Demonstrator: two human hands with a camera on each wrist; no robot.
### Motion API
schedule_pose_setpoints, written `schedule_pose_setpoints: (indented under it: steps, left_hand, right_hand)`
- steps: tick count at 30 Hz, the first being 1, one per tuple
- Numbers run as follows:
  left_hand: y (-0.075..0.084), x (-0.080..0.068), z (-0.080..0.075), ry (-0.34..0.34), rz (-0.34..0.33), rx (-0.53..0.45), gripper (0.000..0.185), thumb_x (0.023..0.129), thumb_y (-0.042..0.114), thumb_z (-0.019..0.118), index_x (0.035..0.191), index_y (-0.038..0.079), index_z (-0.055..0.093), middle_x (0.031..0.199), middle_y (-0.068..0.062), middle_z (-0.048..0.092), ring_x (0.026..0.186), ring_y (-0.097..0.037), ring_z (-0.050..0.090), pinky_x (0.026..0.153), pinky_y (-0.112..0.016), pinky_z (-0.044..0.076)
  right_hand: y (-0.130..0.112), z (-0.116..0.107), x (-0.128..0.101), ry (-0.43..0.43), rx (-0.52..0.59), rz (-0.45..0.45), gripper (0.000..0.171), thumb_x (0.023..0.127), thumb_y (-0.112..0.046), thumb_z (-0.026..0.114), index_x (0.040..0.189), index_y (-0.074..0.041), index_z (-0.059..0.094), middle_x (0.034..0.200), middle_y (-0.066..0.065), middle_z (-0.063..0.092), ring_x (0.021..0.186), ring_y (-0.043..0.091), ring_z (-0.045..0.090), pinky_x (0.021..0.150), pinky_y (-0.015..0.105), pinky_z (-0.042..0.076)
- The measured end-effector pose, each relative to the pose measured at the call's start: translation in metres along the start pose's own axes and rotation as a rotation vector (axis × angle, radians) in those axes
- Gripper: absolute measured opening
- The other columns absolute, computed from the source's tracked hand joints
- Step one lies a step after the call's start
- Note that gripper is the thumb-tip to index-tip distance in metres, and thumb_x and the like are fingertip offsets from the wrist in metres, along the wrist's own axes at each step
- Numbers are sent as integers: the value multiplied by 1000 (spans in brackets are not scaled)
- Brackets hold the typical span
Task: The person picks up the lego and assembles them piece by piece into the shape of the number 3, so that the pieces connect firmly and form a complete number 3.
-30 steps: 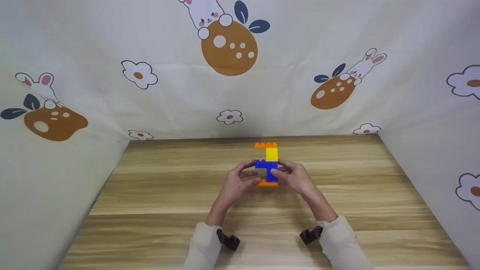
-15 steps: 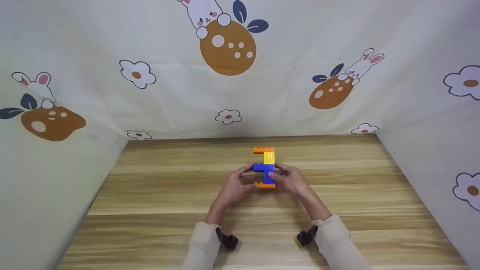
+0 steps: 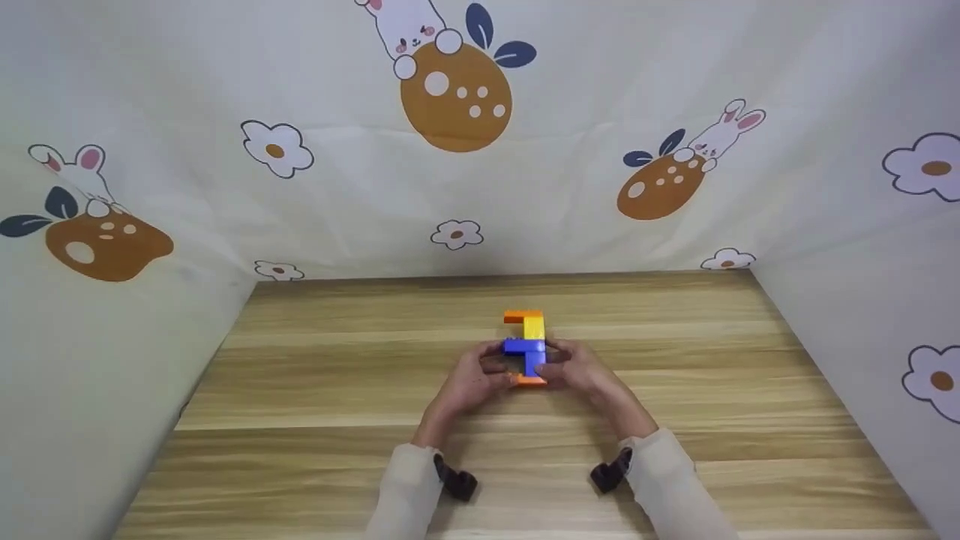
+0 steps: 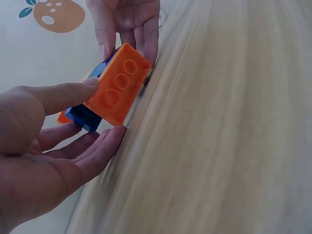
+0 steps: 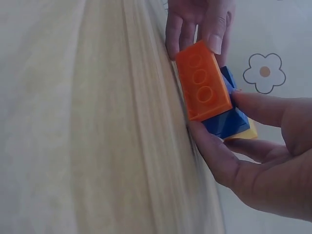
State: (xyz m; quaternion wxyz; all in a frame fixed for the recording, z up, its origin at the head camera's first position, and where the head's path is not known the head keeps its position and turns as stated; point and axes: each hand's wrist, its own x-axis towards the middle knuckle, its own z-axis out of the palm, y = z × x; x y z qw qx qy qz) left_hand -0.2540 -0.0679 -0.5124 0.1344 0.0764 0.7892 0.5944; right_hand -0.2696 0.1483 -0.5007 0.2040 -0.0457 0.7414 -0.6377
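Note:
Both hands hold one stack of joined toy building bricks in the middle of the head view. From far to near run an orange brick (image 3: 523, 316), a yellow brick (image 3: 534, 328), blue bricks (image 3: 535, 363) and a near orange brick (image 3: 531, 381). My left hand (image 3: 471, 381) grips from the left, its thumb on the near orange brick's edge. From the right my right hand (image 3: 586, 373) pinches the stack, thumb against the blue part. Both wrist views show the hollow underside of that orange brick (image 4: 117, 90) with round tubes. The wrist views show its lower edge close to the tabletop.
A wood-grain table (image 3: 315, 360) lies under both arms. Pale cloth with printed rabbits and flowers (image 3: 345, 202) closes off the back and both sides. Black wrist mounts (image 3: 455, 480) sit at both cuffs.
The brick stack has come down and slightly nearer, with a small shift left, both hands moving along with it. The grip stays much the same.

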Motion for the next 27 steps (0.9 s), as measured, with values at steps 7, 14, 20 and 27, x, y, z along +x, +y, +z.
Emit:
schedule_pose_setpoints:
  steps: [7,14,20,27]
  left_hand:
    - [2,2,1,-13,-72,62,70,89,14,76,149,2,43,142,-20,57,123,-28,62,99,-39,56]
    - [5,1,1,-1,-115,92,67,90,13,74,149,2,44,140,-18,59,123,-27,61,102,-40,54]
    - [9,3,2,13,-86,77,67,89,9,74,148,0,44,140,-20,59,123,-28,62,101,-39,55]
    - [8,3,4,31,-48,74,64,89,8,75,145,-4,47,134,-22,62,116,-28,65,97,-37,57]
  right_hand:
    - [0,1,-2,29,4,42,66,89,5,66,149,8,38,135,32,57,100,20,67,92,40,59]
    - [-2,5,-3,67,-17,64,65,88,5,68,147,6,43,135,28,59,102,20,65,91,36,59]
    - [-4,5,-3,69,-11,55,63,89,4,68,147,4,45,138,28,57,105,21,65,92,37,59]
    - [-1,5,-1,61,2,51,60,90,5,65,146,6,45,137,30,56,103,21,65,90,37,59]
